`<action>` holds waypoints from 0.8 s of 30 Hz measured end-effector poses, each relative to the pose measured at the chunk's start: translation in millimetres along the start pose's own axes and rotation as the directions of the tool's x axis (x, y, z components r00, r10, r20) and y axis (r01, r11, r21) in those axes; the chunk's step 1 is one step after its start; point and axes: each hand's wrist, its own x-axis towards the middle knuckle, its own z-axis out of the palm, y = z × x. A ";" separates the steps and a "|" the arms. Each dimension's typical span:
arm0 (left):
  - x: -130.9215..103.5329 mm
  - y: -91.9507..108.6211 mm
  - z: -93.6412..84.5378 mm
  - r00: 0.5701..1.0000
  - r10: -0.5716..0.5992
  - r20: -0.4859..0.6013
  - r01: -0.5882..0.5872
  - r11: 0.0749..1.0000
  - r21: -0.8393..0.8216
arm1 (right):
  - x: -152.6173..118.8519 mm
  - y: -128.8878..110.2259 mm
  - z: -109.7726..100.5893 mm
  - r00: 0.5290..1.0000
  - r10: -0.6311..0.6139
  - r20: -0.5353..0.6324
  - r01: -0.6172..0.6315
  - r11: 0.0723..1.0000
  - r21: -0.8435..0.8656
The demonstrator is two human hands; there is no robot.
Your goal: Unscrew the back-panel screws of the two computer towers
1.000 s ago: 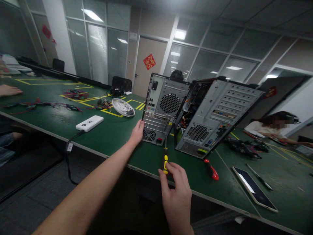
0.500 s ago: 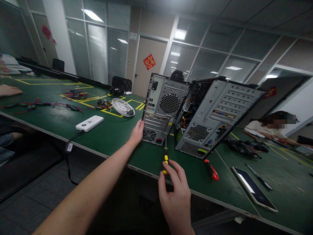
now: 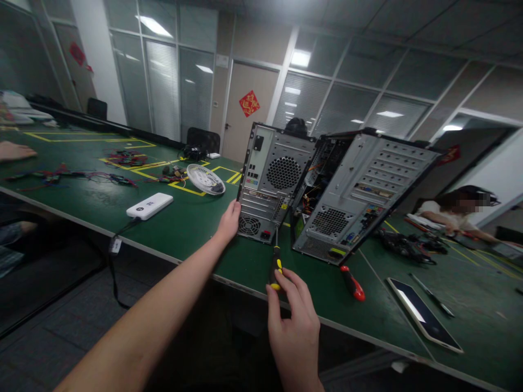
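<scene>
My right hand (image 3: 293, 313) pinches the handle of a black and yellow screwdriver (image 3: 277, 267) between thumb and fingers. The shaft points away from me, with its tip at the lower right back edge of a computer tower (image 3: 261, 190); whether it sits in a screw is too small to tell. Against that tower's lower left side my left hand (image 3: 230, 220) is gripping, its fingers partly hidden behind the panel. The tower stands upright, rear ports and vents towards me. Close on its right, a second computer tower (image 3: 359, 185) has its side open and wiring showing.
A red and black screwdriver (image 3: 353, 283), a phone (image 3: 425, 313) and a pen (image 3: 433, 296) lie to the right. On the left are a white power bank (image 3: 150, 206) with a cable, a round white basket (image 3: 206, 179) and tangled wires (image 3: 73, 175). Another person (image 3: 461, 209) sits at far right.
My right hand has shifted slightly right, and the screwdriver handle has turned a little in its fingers. My left hand and both towers stay put. The person at right has raised their head slightly.
</scene>
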 end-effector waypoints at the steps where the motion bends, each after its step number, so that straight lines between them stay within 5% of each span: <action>1: 0.0 0.1 0.1 1.000 0.003 0.001 -0.003 1.000 -0.002 | 0.1 0.3 0.0 1.000 -0.001 -0.003 0.001 1.000 0.001; 24: -1.6 2.5 -0.8 1.000 -0.005 0.015 0.005 1.000 -0.005 | 5.1 1.1 -0.8 1.000 -0.003 0.005 0.003 1.000 0.029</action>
